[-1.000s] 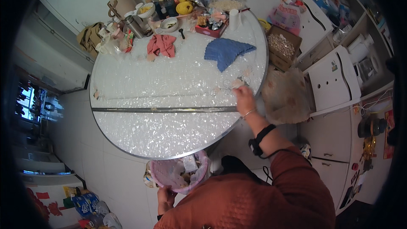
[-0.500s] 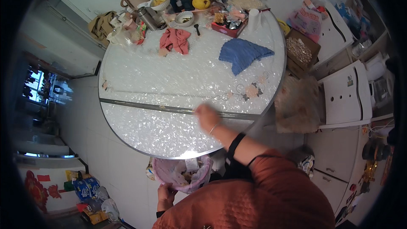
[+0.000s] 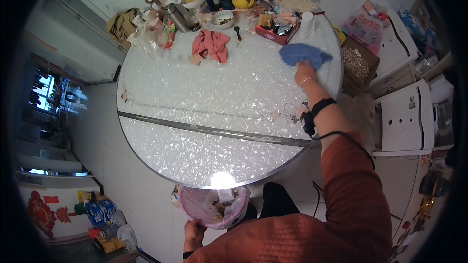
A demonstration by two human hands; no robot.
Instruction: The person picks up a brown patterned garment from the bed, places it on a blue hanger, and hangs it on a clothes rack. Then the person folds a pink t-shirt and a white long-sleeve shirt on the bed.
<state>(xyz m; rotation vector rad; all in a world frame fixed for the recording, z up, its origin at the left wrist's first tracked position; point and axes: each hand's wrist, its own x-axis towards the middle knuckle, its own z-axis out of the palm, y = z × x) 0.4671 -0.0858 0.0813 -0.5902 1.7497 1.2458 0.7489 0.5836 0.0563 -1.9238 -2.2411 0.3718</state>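
Two hands busy. Left hand: grip clamped on rim of pink bin, likely steadying it close under near edge of bench. Right hand: at near side of blue cloth, far right of bench; pinched or just pressing, cannot tell. Arm stretched because cloth lies well past grey strip. Pink cloth crumpled farther left, untouched. Bowl, steel flask, red box crowd far side, presumably out of arm's way.
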